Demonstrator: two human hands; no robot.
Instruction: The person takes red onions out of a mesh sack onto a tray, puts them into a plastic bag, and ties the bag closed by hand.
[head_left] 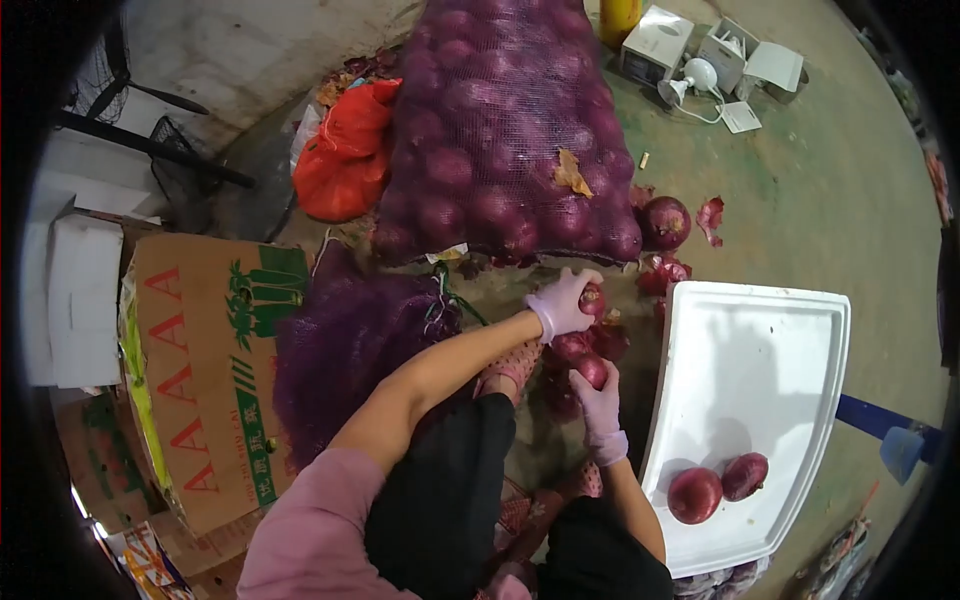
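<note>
Both my hands wear thin pale gloves and are low between my feet. My left hand [566, 303] is closed around a red onion [593, 299], just below the big mesh sack. Closer to me, the fingers of my right hand [601, 403] grip another red onion [591, 371]. Between the hands lie more red onions [571, 347] on the floor, partly covered by my fingers. To the right, a white foam tray [735, 350] holds two red onions [694, 496] near its front end.
A full purple mesh sack [490, 120] of onions stands ahead, with a red bag [348, 150] on its left. Purple netting [340, 340] and a cardboard box [200, 380] are on my left. Loose onions [664, 222] and a bulb with opened boxes [699, 75] lie to the right.
</note>
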